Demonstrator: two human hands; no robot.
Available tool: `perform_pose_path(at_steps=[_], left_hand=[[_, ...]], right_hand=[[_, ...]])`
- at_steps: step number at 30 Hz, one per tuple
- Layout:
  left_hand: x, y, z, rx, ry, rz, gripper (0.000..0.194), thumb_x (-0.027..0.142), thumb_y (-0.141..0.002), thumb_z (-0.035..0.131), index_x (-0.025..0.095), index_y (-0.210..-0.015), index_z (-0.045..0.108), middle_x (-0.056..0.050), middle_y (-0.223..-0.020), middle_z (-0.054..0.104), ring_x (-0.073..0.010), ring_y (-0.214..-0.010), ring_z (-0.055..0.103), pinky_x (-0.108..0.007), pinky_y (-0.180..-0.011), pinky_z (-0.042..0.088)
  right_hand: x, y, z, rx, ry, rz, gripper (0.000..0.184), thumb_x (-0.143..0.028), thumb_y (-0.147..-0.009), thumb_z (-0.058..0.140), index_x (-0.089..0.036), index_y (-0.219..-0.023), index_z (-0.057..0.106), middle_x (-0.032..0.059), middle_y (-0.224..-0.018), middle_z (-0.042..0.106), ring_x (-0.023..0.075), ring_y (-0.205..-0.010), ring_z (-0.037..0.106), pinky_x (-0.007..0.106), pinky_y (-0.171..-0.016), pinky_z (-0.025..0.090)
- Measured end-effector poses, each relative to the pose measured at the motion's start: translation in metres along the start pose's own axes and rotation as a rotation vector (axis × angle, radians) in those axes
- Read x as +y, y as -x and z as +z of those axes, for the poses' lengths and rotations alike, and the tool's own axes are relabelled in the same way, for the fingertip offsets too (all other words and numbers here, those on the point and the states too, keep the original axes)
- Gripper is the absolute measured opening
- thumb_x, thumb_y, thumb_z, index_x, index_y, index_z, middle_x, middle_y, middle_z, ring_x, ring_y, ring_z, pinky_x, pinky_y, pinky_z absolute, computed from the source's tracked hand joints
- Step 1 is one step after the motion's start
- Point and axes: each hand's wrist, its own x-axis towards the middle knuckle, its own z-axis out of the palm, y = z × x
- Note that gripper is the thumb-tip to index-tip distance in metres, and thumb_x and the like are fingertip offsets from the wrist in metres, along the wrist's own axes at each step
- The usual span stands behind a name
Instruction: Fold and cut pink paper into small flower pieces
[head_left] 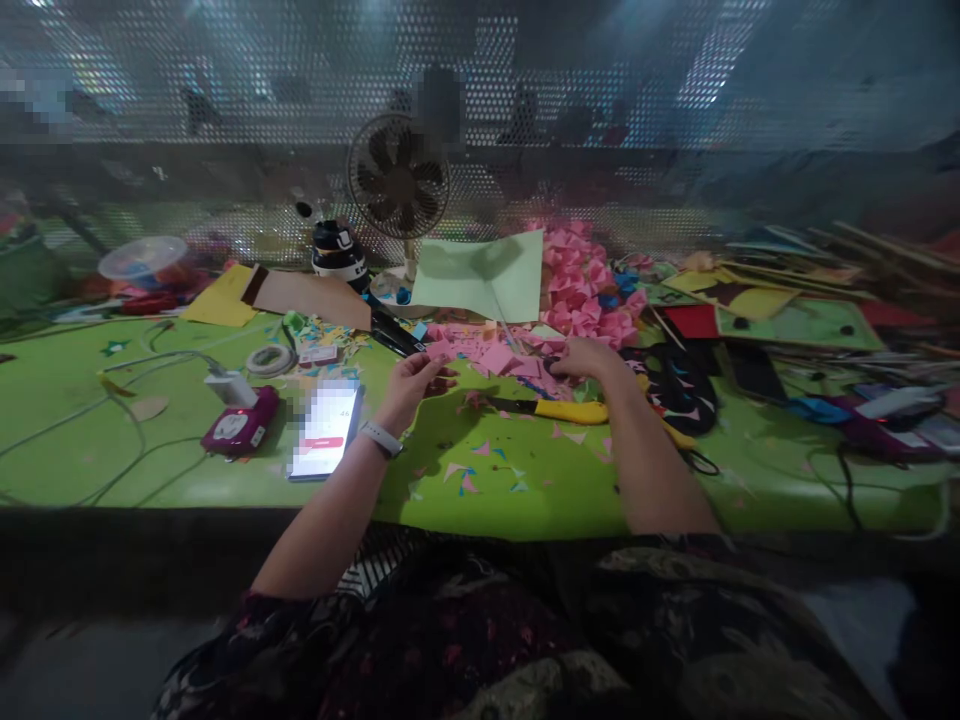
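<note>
Pinch nearly closed, L hand [420, 382] apparently on pink paper [441, 350] by pink scraps [501, 357], R hand [586, 360] curled, hold unclear; R forearm's [641, 445] sweep cd knock yellow-handled tool [571, 412] nearby.

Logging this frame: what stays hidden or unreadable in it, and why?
All in the head view:
- Phone: most of its screen, masked by pixel blocks.
- Left hand: whether it grips the pink paper at its fingertips; too small and blurred.
- Right hand: what its fingertips hold, if anything; its own fingers and dimness hide it.
- Green object: its full shape, cut off by the left edge.
</note>
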Motion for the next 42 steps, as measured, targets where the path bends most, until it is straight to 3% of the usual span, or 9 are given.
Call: perform_pose_path(at_steps=[4,7,9,12,16,22,29,38,42], left_hand=[[-0.001,0.0,0.002,0.002,0.044,0.031,0.034,0.036,-0.072,0.086,0.013,-0.084,0.064,-0.004,-0.076,0.075,-0.0105,-0.064,0.071,-0.02,-0.063,0.054],[-0.002,0.001,0.003,0.011,0.093,0.036,0.032,0.035,-0.073,0.086,0.012,-0.084,0.065,-0.005,-0.079,0.076,-0.0113,-0.068,0.072,-0.021,-0.065,0.055],[-0.001,0.001,0.004,0.024,0.131,0.033,0.031,0.034,-0.073,0.085,0.013,-0.083,0.065,-0.005,-0.079,0.076,-0.0112,-0.068,0.072,-0.021,-0.066,0.055],[0.001,0.003,0.005,0.032,0.165,0.044,0.029,0.034,-0.074,0.084,0.013,-0.084,0.065,-0.005,-0.079,0.076,-0.0113,-0.068,0.072,-0.022,-0.068,0.055],[0.004,0.007,0.007,0.023,0.194,0.057,0.031,0.035,-0.073,0.085,0.014,-0.082,0.064,-0.005,-0.081,0.077,-0.0119,-0.069,0.072,-0.024,-0.069,0.055],[0.004,0.011,0.012,-0.01,0.235,0.046,0.037,0.036,-0.066,0.09,0.012,-0.082,0.066,-0.004,-0.076,0.076,-0.0118,-0.065,0.071,-0.023,-0.066,0.055],[0.004,0.011,0.013,-0.019,0.257,0.029,0.037,0.034,-0.066,0.09,0.011,-0.083,0.066,-0.006,-0.077,0.076,-0.014,-0.066,0.073,-0.025,-0.068,0.056],[0.001,0.013,0.013,-0.091,0.267,0.015,0.046,0.037,-0.056,0.094,0.011,-0.08,0.065,-0.004,-0.076,0.075,-0.0142,-0.065,0.072,-0.027,-0.069,0.057],[0.0,0.013,0.014,-0.102,0.256,0.015,0.044,0.037,-0.061,0.092,0.011,-0.085,0.066,-0.005,-0.078,0.076,-0.0143,-0.069,0.073,-0.026,-0.07,0.057]], right_hand=[[0.012,0.006,-0.009,0.1,-0.167,0.011,0.016,-0.031,-0.075,0.07,-0.017,-0.067,0.068,0.01,-0.07,0.073,0.0232,-0.073,0.07,0.028,-0.061,0.047],[0.008,0.01,-0.011,0.165,-0.67,-0.07,0.017,-0.031,-0.074,0.076,-0.019,-0.075,0.065,0.0059,-0.07,0.073,0.0197,-0.065,0.07,0.028,-0.06,0.051],[-0.007,0.014,-0.008,0.11,-1.011,-0.175,0.029,-0.038,-0.069,0.083,-0.019,-0.079,0.063,0.0053,-0.072,0.073,0.0171,-0.059,0.067,0.028,-0.055,0.052],[-0.039,0.027,0.002,-0.047,-1.242,-0.317,0.049,-0.052,-0.058,0.089,-0.018,-0.083,0.064,0.0042,-0.071,0.073,0.0122,-0.054,0.063,0.023,-0.048,0.049],[-0.069,0.053,0.019,-0.248,-1.212,-0.359,0.056,-0.06,-0.055,0.089,-0.019,-0.083,0.063,-0.0002,-0.068,0.07,0.0082,-0.046,0.055,0.021,-0.042,0.044],[-0.075,0.072,0.032,-0.39,-1.094,-0.411,0.057,-0.065,-0.064,0.081,-0.019,-0.089,0.06,0.0007,-0.074,0.068,0.008,-0.051,0.053,0.022,-0.046,0.041],[-0.075,0.078,0.03,-0.396,-1.044,-0.503,0.057,-0.073,-0.074,0.069,-0.02,-0.09,0.054,-0.0005,-0.078,0.064,0.0079,-0.055,0.049,0.024,-0.051,0.038],[-0.077,0.081,0.031,-0.338,-1.037,-0.498,0.061,-0.075,-0.069,0.071,-0.02,-0.09,0.054,-0.0006,-0.076,0.06,0.0109,-0.061,0.05,0.025,-0.052,0.037],[-0.079,0.084,0.03,-0.329,-1.051,-0.508,0.063,-0.077,-0.068,0.07,-0.021,-0.089,0.052,-0.0011,-0.074,0.06,0.0106,-0.06,0.048,0.025,-0.052,0.037]])
